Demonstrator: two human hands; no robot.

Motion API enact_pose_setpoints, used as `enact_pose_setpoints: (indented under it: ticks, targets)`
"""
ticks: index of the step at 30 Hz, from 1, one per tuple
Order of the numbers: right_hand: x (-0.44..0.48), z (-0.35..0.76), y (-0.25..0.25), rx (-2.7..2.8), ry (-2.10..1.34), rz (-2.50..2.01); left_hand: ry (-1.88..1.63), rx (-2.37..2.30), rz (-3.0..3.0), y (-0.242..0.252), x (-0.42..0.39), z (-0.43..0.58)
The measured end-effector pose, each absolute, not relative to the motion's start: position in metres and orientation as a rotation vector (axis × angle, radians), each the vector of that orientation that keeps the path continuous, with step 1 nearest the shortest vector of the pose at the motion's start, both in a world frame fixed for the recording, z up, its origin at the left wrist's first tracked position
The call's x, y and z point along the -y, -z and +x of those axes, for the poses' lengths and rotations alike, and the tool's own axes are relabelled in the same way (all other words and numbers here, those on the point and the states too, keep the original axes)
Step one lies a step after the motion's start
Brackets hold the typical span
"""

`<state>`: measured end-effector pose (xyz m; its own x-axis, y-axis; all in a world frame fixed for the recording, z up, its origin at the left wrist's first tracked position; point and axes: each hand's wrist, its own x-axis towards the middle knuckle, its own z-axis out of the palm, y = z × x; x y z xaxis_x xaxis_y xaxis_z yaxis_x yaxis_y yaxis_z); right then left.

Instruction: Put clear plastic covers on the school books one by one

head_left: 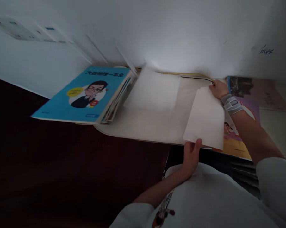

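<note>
A white paper sheet or thin booklet (203,117) bends over the right part of the white tabletop (147,123), and a bit of orange shows under its near right corner. My left hand (191,156) pinches its near edge, thumb on top and fingers beneath. At the far edge, my right hand (219,89) is closed on the upper corner; a grey band circles that wrist. Under my right forearm lies a purple and yellow picture book (238,145), partly covered by the sheet and the arm.
On the left, a stack of books with a blue cover (86,95) juts past the table's rounded corner. Another white sheet (154,88) lies beside it. A yellow cord (181,73) runs along the wall. A pale book (274,129) lies far right. Wall sockets (48,31) are upper left.
</note>
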<state>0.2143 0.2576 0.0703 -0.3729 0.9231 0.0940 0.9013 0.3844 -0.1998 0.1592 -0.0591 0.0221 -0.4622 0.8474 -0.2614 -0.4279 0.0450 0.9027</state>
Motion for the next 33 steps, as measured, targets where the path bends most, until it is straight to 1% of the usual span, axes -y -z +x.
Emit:
enact_pose_setpoints:
  ticks: [4,13,20,23,27,30,31,33]
  targets:
    - [-0.25,0.207,-0.071,2.475,-0.159,-1.724,-1.627,-1.278,0.443,-0.02,0.058,0.157]
    - [-0.238,0.18,-0.062,2.716,-0.118,-1.667,-1.698,-0.966,0.058,-0.022,0.055,0.155]
    - [-0.235,0.161,-0.052,2.61,-0.144,-1.674,-1.69,-0.892,-0.047,-0.024,0.055,0.157]
    - [-0.229,0.154,-0.059,2.519,-0.156,-1.66,-1.707,-0.882,-0.033,-0.022,0.055,0.157]
    - [-0.216,0.175,-0.081,2.437,-0.161,-1.441,-1.706,-0.853,-0.009,-0.02,0.057,0.156]
    - [-0.198,0.214,-0.08,2.375,-0.215,-1.347,-1.73,-0.872,0.028,-0.019,0.058,0.155]
    - [-0.19,0.226,-0.074,2.342,-0.276,-1.361,-1.74,-0.888,0.049,-0.018,0.057,0.155]
    - [-0.173,0.24,-0.053,2.296,-0.512,-1.403,-1.756,-0.936,0.108,-0.015,0.055,0.155]
